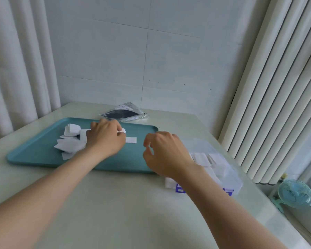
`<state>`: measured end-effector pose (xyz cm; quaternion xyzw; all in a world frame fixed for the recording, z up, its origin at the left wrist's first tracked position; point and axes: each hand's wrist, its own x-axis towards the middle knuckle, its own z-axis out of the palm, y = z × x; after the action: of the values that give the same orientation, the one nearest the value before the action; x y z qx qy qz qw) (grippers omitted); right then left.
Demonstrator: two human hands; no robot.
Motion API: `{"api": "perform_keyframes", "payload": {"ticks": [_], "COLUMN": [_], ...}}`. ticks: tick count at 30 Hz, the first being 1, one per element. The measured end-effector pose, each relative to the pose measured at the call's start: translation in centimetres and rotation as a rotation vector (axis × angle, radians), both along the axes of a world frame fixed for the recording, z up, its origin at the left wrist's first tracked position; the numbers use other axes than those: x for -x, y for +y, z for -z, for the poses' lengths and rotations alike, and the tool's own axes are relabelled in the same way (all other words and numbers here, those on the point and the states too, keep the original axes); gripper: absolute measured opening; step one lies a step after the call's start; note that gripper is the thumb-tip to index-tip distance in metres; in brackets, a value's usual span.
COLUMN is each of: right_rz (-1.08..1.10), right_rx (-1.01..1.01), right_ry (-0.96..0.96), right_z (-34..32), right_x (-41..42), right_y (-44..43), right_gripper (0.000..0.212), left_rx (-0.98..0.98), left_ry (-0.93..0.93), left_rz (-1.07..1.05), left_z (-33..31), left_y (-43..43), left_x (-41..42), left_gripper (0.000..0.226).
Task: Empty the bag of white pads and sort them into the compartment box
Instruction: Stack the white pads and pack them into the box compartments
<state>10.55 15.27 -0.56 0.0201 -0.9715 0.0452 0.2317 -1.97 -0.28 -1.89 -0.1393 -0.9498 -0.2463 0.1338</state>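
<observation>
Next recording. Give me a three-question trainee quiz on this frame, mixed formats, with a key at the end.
1. True or false: the bag lies inside the compartment box.
2. Multiple choice: the left hand is at A) the white pads piled on the tray, B) the bag, C) the compartment box.
3. Fill in: seen from the person, the compartment box sits to the tray's ___ side.
Key: 1 false; 2 A; 3 right.

Teal tray (34, 155), white pads (68, 144), clear box (230, 169) with purple latches (180, 189), pale-blue fan (294, 194)
</observation>
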Motion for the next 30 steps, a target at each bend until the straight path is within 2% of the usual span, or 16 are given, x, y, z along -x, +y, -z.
{"api": "perform_keyframes", "payload": {"ticks": [6,11,13,16,19,22,27,30], "right_rz": [-0.010,0.101,0.168,0.217,0.221,0.208,0.189,0.131], "right_rx": [-0.037,0.046,0.133,0.294,0.408,0.517,0.523,0.531], "right_ry": [-0.043,-0.134,-0.158,-0.187,-0.222,-0.252,-0.276,-0.288], "right_z": [0.5,0.9,1.5,2.5,3.1,3.4,3.2,2.7], "right_x": [4.8,8.9,10.5,12.5,13.3,13.5,13.0,12.4], "right_y": [-3.4,-6.5,-7.6,-8.6,-8.3,-7.5,-6.7,-6.3], "right_gripper": [0.020,0.018,0.030,0.066,0.089,0.100,0.093,0.089], "left_rx": [0.042,-0.024,-0.043,-0.019,0.012,-0.017,-0.103,-0.211], "left_ry": [0.053,-0.057,-0.122,-0.188,-0.131,-0.097,-0.048,0.030], "left_rz": [-0.307,-0.360,-0.376,-0.382,-0.314,-0.182,0.061,0.220], "left_z": [1.4,2.8,3.3,3.9,4.2,4.2,4.0,3.9], "left_y": [-4.1,-5.9,-6.2,-6.4,-5.9,-5.2,-4.1,-3.7], "left_x": [4.0,6.5,7.2,7.7,7.6,7.1,5.7,4.9], "left_gripper": [0.033,0.048,0.051,0.049,0.044,0.041,0.040,0.055]}}
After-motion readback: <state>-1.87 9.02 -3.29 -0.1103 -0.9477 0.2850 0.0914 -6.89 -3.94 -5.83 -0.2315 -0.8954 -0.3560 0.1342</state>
